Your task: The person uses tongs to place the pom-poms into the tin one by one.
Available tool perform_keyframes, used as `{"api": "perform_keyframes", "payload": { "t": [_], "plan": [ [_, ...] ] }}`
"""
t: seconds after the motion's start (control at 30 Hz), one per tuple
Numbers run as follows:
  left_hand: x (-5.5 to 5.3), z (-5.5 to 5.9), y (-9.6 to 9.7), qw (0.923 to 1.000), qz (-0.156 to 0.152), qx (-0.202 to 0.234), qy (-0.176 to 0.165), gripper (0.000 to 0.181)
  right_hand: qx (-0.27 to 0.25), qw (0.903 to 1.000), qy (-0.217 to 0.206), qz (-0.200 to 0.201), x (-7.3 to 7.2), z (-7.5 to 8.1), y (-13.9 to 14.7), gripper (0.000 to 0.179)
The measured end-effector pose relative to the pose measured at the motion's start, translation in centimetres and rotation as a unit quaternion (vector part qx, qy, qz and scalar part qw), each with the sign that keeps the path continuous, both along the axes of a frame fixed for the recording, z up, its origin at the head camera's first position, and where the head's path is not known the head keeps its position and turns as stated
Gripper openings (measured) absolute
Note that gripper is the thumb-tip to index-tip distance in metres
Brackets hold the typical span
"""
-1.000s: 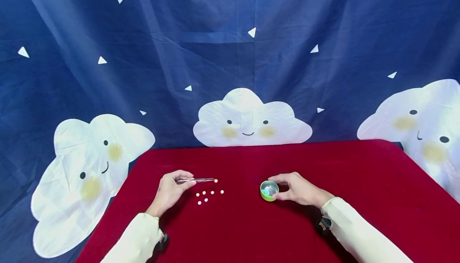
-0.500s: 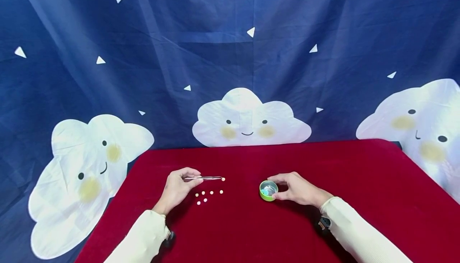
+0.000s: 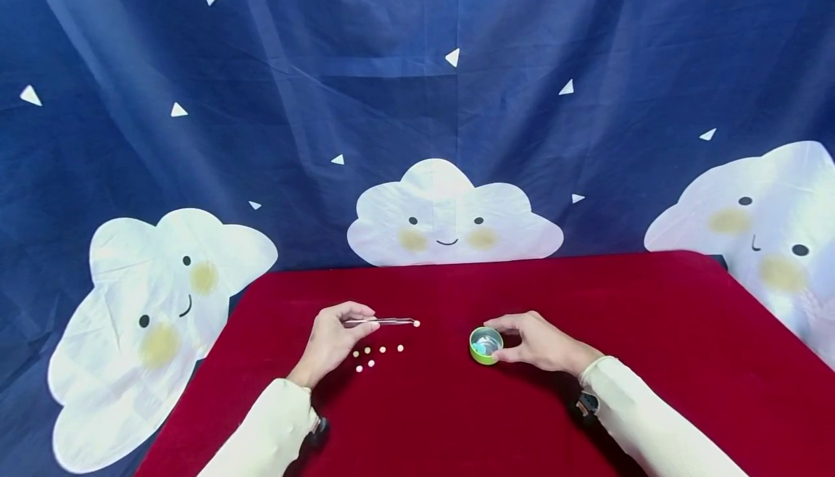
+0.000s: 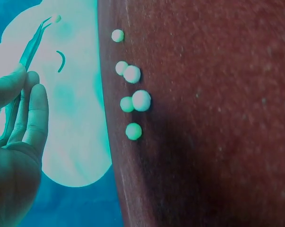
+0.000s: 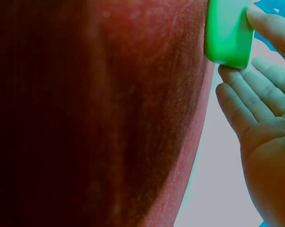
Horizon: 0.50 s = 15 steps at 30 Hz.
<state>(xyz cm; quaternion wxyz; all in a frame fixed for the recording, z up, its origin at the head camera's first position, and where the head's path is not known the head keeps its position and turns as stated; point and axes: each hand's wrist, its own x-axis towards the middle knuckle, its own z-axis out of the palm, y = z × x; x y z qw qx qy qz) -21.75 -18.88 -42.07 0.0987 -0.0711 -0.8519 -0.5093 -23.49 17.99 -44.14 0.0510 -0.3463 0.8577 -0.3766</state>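
Note:
Between its thumb and fingers my left hand (image 3: pixel 335 333) pinches a pair of metal tweezers (image 3: pixel 385 320). A small pale ball (image 3: pixel 417 324) sits in the bent tips, held above the cloth, as the left wrist view also shows with the tweezers (image 4: pixel 32 45). Several more small pale balls (image 3: pixel 383 350) lie on the red cloth just right of and below that hand. With thumb and fingertips my right hand (image 3: pixel 541 343) grips the side of a small round green tin (image 3: pixel 484 359). The tin stands on the cloth, its top uncovered, with something light blue (image 3: pixel 480 348) inside.
A red cloth (image 3: pixel 522 426) covers the table, whose far edge meets a blue curtain (image 3: pixel 391 100) printed with smiling white clouds. Cloth lies bare between the loose balls and the tin.
My left hand has moved to the right and slightly up, carrying the ball in the tweezers nearer the tin. The right hand stays on the tin.

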Motion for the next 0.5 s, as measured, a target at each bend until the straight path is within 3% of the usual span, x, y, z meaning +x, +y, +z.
{"api": "perform_keyframes", "payload": {
  "t": [0.5],
  "plan": [
    [-0.3,0.0,2.0,0.9998,-0.018,0.003,0.000,0.016,0.001,1.0000,0.002,-0.002,0.0,0.0,0.0,0.053]
  ]
}}
